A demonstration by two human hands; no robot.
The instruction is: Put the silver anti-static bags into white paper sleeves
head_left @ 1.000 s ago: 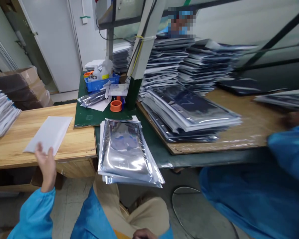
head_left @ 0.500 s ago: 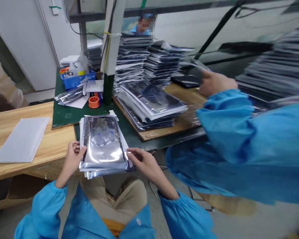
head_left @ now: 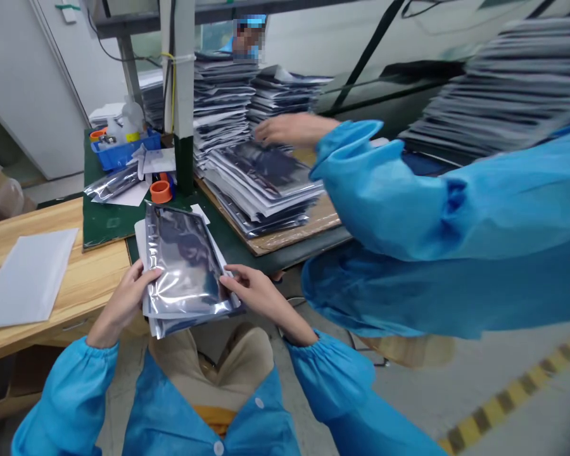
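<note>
A small stack of shiny silver film bags (head_left: 185,263) with white backing lies at the table's front edge, jutting out over my lap. My left hand (head_left: 133,288) grips its left side, thumb on top and fingers underneath. At the right side my right hand (head_left: 254,291) pinches the edge of the stack between thumb and fingers. How many bags are in the stack I cannot tell. A larger pile of the same silver bags (head_left: 266,177) rests on a cardboard sheet just beyond, and a co-worker's hand (head_left: 289,128) is over it.
A white sheet (head_left: 31,275) lies on the wooden table at left. Behind stand a blue basket (head_left: 118,152) with bottles and an orange tape roll (head_left: 160,191). A post (head_left: 183,95) rises beside tall bag stacks (head_left: 223,101). The co-worker's blue sleeve (head_left: 408,196) crosses from the right.
The co-worker's hand has come left, from beside the right-hand stack to over the nearer pile. My view has shifted a little right. Both my hands keep hold of the bags, now slightly tilted.
</note>
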